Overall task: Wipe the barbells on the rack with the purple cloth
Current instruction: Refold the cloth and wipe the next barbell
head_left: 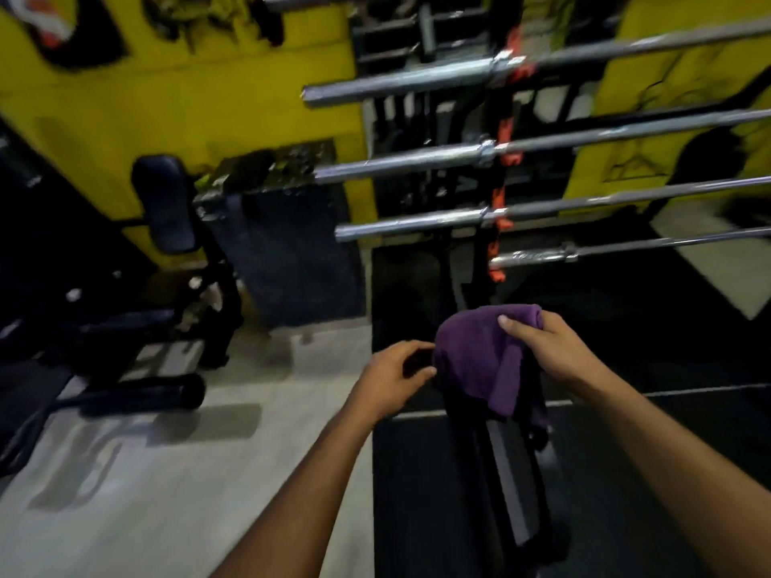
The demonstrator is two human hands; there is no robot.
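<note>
- Now, your purple cloth (484, 360) is soft and light; it droops wherever nothing supports it, so judge it as something to bunch into a pad rather than hold by a corner.
- Your right hand (555, 352) grasps it at the top edge, thumb pressed over the fold, with the rest hanging down toward 6 o'clock.
- Your left hand (396, 379) sits just beside the cloth at its 9 o'clock, fingers curled toward the hanging edge; whether they actually pinch the fabric you cannot tell here, since the view is blurred.
- Best hold, I judge: gather the loose flap into the right palm so a thick wad faces the steel.
- The barbells (417, 160) look rigid, heavy and smooth; they rest on the rack (505, 152) and should stay put under a wipe, though the chrome sleeves may let a thin cloth slide.
- From your hands the bars lie toward 12 o'clock, well apart from the cloth; the lowest barbell (538, 256) is nearest, at about 1 o'clock of the cloth.
- No bar touches the cloth yet.
</note>
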